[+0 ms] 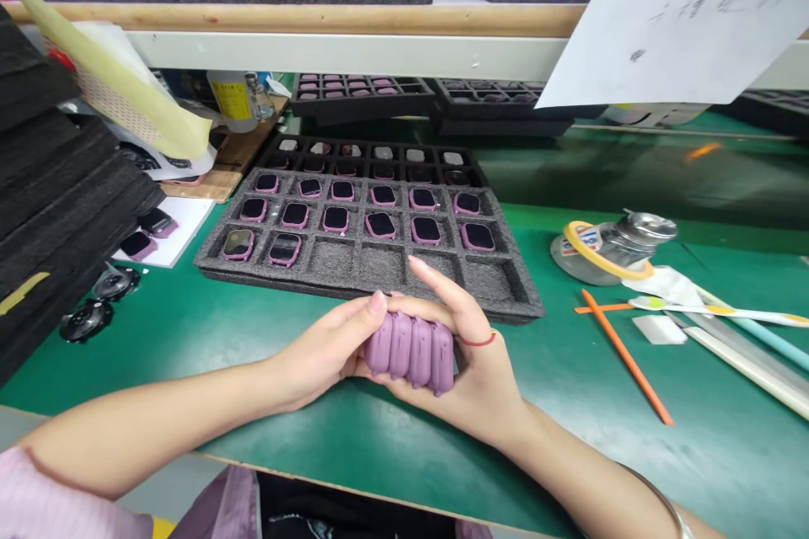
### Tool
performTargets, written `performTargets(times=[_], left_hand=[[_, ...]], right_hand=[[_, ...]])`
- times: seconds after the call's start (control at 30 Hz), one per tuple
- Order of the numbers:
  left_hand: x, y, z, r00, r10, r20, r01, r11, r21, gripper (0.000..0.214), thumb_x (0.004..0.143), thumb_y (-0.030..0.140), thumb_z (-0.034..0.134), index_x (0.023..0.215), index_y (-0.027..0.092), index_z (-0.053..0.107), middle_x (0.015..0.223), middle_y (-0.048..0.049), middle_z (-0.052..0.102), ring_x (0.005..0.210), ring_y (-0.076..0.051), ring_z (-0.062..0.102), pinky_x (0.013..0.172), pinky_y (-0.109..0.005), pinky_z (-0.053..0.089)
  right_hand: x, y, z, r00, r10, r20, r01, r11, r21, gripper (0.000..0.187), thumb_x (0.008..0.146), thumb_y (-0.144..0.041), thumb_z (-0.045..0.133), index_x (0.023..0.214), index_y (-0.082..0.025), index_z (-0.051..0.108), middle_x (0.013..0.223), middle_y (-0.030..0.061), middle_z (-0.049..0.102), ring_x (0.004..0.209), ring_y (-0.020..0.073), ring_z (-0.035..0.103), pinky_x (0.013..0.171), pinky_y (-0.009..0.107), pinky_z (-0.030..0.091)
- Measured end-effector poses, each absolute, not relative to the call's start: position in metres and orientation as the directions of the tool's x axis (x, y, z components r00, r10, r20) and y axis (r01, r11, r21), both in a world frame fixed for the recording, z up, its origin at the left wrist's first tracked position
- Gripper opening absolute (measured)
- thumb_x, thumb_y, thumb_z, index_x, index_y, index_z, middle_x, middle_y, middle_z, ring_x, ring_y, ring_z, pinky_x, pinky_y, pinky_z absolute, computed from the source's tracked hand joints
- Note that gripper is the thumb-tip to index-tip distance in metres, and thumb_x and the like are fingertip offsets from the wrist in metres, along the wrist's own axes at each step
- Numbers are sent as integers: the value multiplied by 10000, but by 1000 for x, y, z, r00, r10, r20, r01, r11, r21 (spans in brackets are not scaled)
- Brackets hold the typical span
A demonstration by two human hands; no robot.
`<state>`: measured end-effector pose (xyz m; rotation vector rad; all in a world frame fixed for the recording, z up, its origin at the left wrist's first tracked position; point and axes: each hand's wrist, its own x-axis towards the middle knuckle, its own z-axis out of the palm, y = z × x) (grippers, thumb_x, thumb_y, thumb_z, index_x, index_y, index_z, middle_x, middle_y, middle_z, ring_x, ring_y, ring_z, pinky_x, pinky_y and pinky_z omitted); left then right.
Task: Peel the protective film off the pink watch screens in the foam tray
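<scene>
The curled fingertips and thumb of the left hand (329, 345) are closed on one end of a row of matt mauve, rounded-rectangular watch-like cases (409, 351), about four or five stood on edge and pressed face to face. The right hand (471, 370) is closed around the other end and cups the row from below, its index finger (436, 280) lifted and pointing toward 12 o'clock, with a thin red thread (477, 342) around a finger. The row sits between both palms, just above a green bench mat (152, 370).

At 12 o'clock from the hands lies a dark grey foam tray (297, 285), six cells to a row. Its nearest row holds two mauve cases (238, 244) at the left end, and the four cells to their right stand open. The two rows behind it are full, their dark faces up. Further back at 12 o'clock, more black foam trays (354, 97) hold similar pieces.

At 3 o'clock are a glass jar with a metal top (645, 229), an orange stick (625, 358) and a yellow-and-white brush (714, 309). At 9 o'clock stand stacked black foam sheets (56, 185), with two cases (148, 232) lying on white paper beside them.
</scene>
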<state>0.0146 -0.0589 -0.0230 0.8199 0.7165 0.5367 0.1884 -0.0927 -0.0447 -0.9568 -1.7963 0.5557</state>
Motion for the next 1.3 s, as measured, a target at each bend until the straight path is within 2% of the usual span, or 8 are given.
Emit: performTargets(times=[0.27, 0.7, 0.8, 0.87, 0.97, 1.1, 1.2, 1.3], left_hand=[[18, -59, -20, 705, 617, -350, -205, 649, 733, 652, 789, 732, 677, 1103, 161, 689, 1009, -104, 738, 955, -205, 680, 860, -314, 525], [16, -64, -20, 646, 698, -310, -199, 546, 814, 675, 828, 778, 572, 1094, 165, 667, 964, -96, 723, 851, -207, 675, 791, -325, 530], [16, -60, -20, 697, 697, -169, -150, 372, 916, 636, 764, 776, 652, 851, 146, 690, 728, -37, 660, 707, -164, 613, 708, -276, 495], [16, -59, -18, 713, 696, -84, -109, 229, 967, 486, 729, 616, 799, 778, 146, 685, 712, -15, 648, 716, -153, 601, 737, -270, 492], [16, -62, -16, 657, 747, -103, -14, 148, 989, 372, 678, 414, 888, 880, 155, 712, 854, -18, 701, 817, -174, 635, 793, -289, 508], [11, -67, -11, 590, 806, -35, 77, -13, 997, 424, 662, 363, 902, 996, 163, 735, 957, -39, 744, 896, -207, 675, 844, -314, 525], [7, -69, -8, 595, 796, 110, 49, -173, 984, 462, 658, 284, 911, 1078, 198, 740, 1082, -38, 760, 1009, -218, 695, 956, -328, 515], [4, -69, -6, 585, 782, 215, 35, -288, 957, 461, 653, 259, 919, 1072, 195, 738, 1083, -42, 771, 1025, -214, 711, 976, -320, 521]], right_hand=[[188, -91, -45, -161, 808, 567, 363, 582, -728, 802, 757, -214, 793, 1467, -294, 429, 1481, 92, 559, 1169, 257, 696, 1025, 404, 586], [186, -94, -40, -172, 754, 633, 340, 649, -681, 910, 732, -232, 846, 1513, -289, 383, 1446, 106, 591, 1154, 273, 706, 1049, 429, 578], [183, -94, -42, -207, 723, 660, 320, 687, -652, 947, 766, -180, 818, 1557, -304, 311, 1421, 96, 610, 1157, 261, 705, 1085, 448, 556], [181, -93, -44, -239, 696, 677, 314, 715, -625, 914, 792, -161, 795, 1556, -314, 316, 1458, 102, 573, 1166, 255, 700, 1081, 453, 561], [180, -94, -45, -300, 676, 673, 314, 736, -600, 922, 825, -158, 766, 1580, -304, 259, 1385, 96, 629, 1253, 267, 645, 1108, 494, 529], [185, -96, -38, -316, 703, 637, 266, 710, -652, 1071, 758, -420, 849, 1602, -307, 199, 1476, 118, 540, 1407, 320, 489, 1195, 553, 397], [191, -94, -36, -196, 805, 560, 85, 583, -808, 813, 866, -594, 675, 1551, -316, 336, 1432, 88, 568, 1391, 281, 501, 1198, 491, 395], [194, -89, -41, -162, 933, 320, -117, 304, -946, 664, 925, -688, 501, 1465, -305, 448, 1330, 81, 638, 1260, 260, 620, 1099, 456, 498]])
